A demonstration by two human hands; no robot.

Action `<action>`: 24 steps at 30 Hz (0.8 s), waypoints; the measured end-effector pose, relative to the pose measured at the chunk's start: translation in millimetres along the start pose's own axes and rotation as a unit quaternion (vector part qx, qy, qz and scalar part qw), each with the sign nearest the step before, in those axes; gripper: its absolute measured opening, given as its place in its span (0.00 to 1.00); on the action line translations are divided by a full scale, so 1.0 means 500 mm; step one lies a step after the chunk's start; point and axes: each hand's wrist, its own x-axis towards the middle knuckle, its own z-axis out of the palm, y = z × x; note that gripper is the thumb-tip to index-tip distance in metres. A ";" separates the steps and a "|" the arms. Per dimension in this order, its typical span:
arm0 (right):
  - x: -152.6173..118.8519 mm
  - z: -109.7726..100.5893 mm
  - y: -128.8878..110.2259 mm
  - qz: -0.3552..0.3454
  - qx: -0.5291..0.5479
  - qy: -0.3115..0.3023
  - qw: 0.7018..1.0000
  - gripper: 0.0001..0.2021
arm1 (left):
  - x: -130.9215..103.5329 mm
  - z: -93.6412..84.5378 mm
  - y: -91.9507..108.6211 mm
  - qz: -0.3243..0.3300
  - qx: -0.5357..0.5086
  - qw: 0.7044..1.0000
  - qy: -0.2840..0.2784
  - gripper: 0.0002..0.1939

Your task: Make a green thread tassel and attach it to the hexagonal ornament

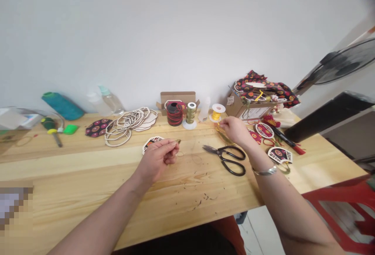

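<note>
My left hand (161, 155) is closed in a pinch above the middle of the table, with a small olive-gold piece (178, 141) showing at the fingertips; its kind is too small to tell. Partly behind that hand lies a decorated white-edged pendant (148, 144). My right hand (235, 130), a silver bracelet at its wrist, is closed by the spool of yellow thread (217, 113). Yellow thread (222, 133) hangs at its fingertips. Between the hands, black-handled scissors (224, 155) lie with their blades pointing left.
A red-and-black cord spool (175, 113) and an olive-gold thread spool (190, 115) stand at the back. Cut-out frames (129, 124) are piled left, near a screwdriver (52, 130). A cardboard box (249, 108) with patterned fabric stands right, near finished pendants (279, 155) and a black cylinder (328, 116).
</note>
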 end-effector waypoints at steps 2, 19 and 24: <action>-0.016 -0.013 -0.048 -0.029 0.089 -0.018 0.995 0.10 | 0.001 0.003 -0.001 -0.005 -0.005 1.000 0.000 0.08; -0.107 0.080 -0.179 -0.116 0.517 -0.121 0.839 0.05 | 0.012 -0.009 0.000 0.004 -0.086 0.996 0.008 0.08; -0.104 0.082 -0.180 -0.105 0.500 -0.145 0.847 0.04 | 0.011 -0.008 -0.001 0.010 -0.082 0.997 0.009 0.08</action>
